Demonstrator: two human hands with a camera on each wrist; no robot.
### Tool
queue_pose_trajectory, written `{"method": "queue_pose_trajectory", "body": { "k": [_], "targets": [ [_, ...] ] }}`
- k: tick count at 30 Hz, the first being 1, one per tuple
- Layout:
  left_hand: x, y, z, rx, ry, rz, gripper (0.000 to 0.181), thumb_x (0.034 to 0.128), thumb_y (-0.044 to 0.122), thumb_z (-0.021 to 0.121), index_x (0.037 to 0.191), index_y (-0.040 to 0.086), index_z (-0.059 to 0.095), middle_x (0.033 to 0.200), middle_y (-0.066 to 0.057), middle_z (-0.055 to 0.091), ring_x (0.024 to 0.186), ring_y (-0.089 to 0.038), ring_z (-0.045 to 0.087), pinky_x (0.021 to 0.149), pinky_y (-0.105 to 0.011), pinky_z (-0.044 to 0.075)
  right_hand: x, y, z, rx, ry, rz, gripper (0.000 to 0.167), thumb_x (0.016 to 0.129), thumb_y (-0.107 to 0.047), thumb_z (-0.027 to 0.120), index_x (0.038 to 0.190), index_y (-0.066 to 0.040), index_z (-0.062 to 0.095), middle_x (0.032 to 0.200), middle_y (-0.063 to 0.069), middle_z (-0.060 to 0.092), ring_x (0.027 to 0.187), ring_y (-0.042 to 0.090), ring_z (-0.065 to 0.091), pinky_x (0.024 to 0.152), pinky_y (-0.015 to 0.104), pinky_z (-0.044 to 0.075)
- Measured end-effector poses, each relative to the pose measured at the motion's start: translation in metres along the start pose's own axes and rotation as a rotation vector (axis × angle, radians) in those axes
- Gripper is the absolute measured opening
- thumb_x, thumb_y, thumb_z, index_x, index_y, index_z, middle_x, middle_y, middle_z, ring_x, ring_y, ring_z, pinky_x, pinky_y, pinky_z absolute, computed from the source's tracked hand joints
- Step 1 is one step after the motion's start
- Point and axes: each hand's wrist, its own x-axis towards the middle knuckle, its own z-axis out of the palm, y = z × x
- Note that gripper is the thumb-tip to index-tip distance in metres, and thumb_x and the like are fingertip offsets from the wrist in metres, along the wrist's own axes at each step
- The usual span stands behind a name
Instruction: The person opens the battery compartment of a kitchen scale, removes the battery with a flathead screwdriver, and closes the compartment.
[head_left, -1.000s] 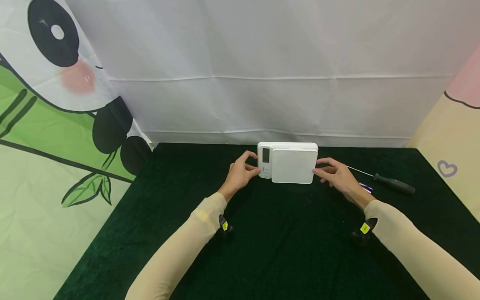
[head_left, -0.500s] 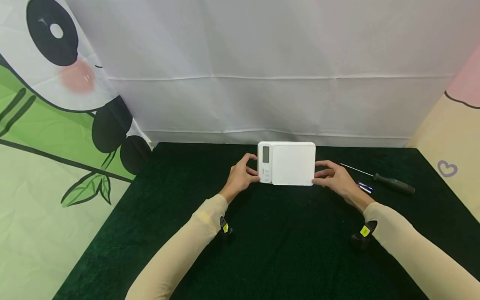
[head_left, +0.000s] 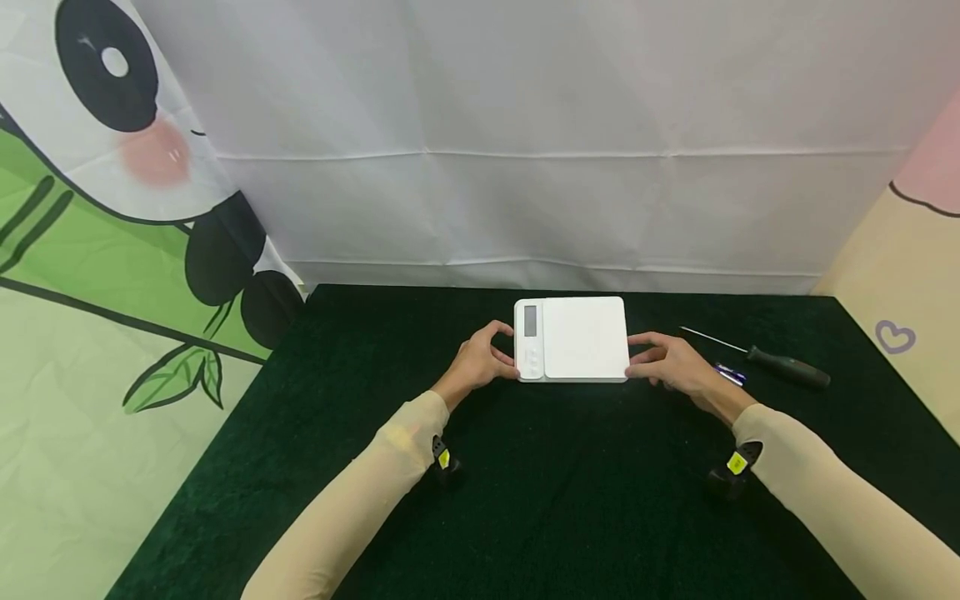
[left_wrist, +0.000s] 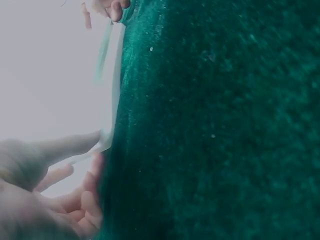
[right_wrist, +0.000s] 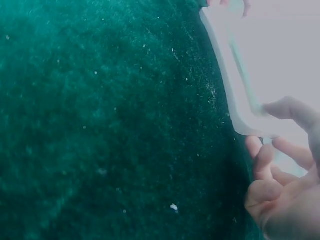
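Note:
A white kitchen scale (head_left: 585, 337) with a small grey display (head_left: 530, 321) at its left end is over the far middle of the table in the head view. My left hand (head_left: 474, 367) grips its left end, thumb at the near corner. At the opposite end my right hand (head_left: 675, 367) pinches the scale between thumb and fingers. In the left wrist view the thumb (left_wrist: 75, 145) lies along the scale's corner, with fingers beneath. The right wrist view shows the scale's rim (right_wrist: 227, 85), the thumb on top and curled fingers below. Whether the scale touches the cloth cannot be told.
Right of the right hand lies a screwdriver (head_left: 787, 367) with a dark handle, its shaft pointing left. Small blue and silver cylinders (head_left: 730, 374), which look like batteries, lie beside that wrist. Dark green cloth (head_left: 570, 500) covers the table; a white curtain (head_left: 480, 208) hangs behind.
The scale has tipped from facing me to lying flatter, and has come slightly nearer and lower. Both hands have moved down with it, keeping their hold at either end.

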Motion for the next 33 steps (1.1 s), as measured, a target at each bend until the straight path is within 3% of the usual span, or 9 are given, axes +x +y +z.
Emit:
{"method": "queue_pose_trajectory", "body": {
  "k": [11, 21, 26, 30, 33],
  "targets": [
    [-0.005, -0.001, -0.005, -0.074, -0.15, -0.057, 0.061, 0.0782, 0.007, 0.081, 0.132, 0.009, 0.052, 0.1, -0.009, 0.074, 0.095, -0.021, 0.07, 0.102, -0.047, 0.044, -0.005, -0.002, -0.003, 0.033, -0.112, 0.024, 0.068, 0.091, -0.035, 0.066, 0.146, -0.004, 0.04, 0.101, 0.012, 0.056, 0.076, 0.021, 0.049, 0.063, 0.029, 0.039],
    [-0.001, 0.005, -0.007, 0.064, -0.188, -0.128, 0.058, 0.0763, 0.015, 0.084, 0.128, 0.01, 0.059, 0.101, -0.006, 0.066, 0.097, -0.022, 0.061, 0.091, -0.042, 0.047, -0.008, -0.007, -0.001, 0.039, -0.146, 0.065, 0.067, 0.092, -0.035, 0.064, 0.145, -0.002, 0.041, 0.074, 0.001, 0.049, 0.065, 0.016, 0.045, 0.055, 0.025, 0.036],
    [0.0, 0.007, -0.009, 0.095, -0.203, -0.109, 0.058, 0.0773, 0.016, 0.083, 0.129, 0.01, 0.059, 0.105, -0.007, 0.066, 0.1, -0.023, 0.06, 0.093, -0.042, 0.047, -0.009, -0.005, -0.001, 0.023, -0.142, 0.056, 0.065, 0.094, -0.036, 0.062, 0.145, -0.002, 0.042, 0.071, 0.001, 0.048, 0.063, 0.016, 0.045, 0.054, 0.024, 0.036],
    [0.003, 0.005, -0.013, 0.119, -0.191, -0.073, 0.045, 0.0833, 0.018, 0.078, 0.125, 0.01, 0.064, 0.109, -0.007, 0.064, 0.094, -0.021, 0.058, 0.084, -0.035, 0.049, -0.011, -0.004, 0.0, 0.016, -0.146, 0.052, 0.064, 0.095, -0.035, 0.06, 0.146, -0.003, 0.04, 0.071, 0.002, 0.048, 0.062, 0.015, 0.044, 0.054, 0.024, 0.035],
    [0.008, 0.003, -0.015, 0.14, -0.143, -0.04, 0.03, 0.09, 0.018, 0.071, 0.119, 0.01, 0.067, 0.107, -0.007, 0.064, 0.089, -0.019, 0.058, 0.075, -0.03, 0.048, -0.015, -0.005, 0.002, 0.004, -0.142, 0.046, 0.063, 0.094, -0.031, 0.058, 0.147, -0.003, 0.038, 0.074, 0.004, 0.049, 0.063, 0.016, 0.044, 0.053, 0.024, 0.035]
  ]
}}
